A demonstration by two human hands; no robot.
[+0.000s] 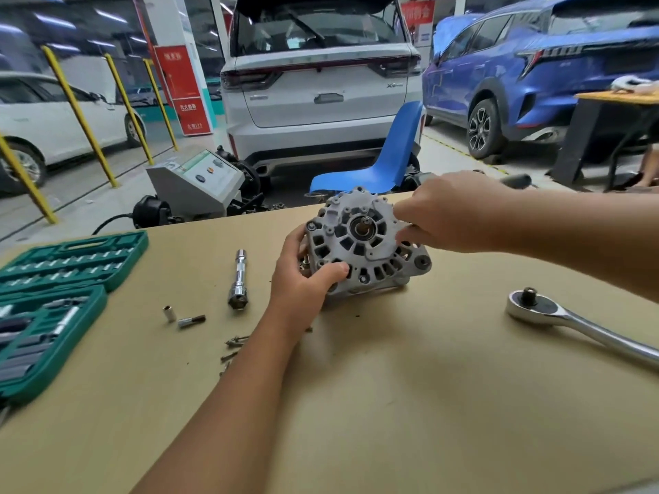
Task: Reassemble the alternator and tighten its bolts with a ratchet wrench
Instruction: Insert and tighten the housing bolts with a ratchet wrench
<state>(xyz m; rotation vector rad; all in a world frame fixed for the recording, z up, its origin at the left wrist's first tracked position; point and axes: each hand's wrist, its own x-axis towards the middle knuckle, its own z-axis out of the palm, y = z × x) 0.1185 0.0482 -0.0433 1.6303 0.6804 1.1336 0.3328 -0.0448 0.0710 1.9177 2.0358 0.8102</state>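
While it rests on the table (392, 404), the alternator (363, 244) sits between both hands, left hand (303, 279) and right hand (453, 213) gripping it.

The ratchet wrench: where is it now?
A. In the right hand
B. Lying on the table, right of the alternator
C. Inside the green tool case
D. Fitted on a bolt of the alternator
B: the ratchet wrench lies free on the table, right of the alternator, which both hands hold.
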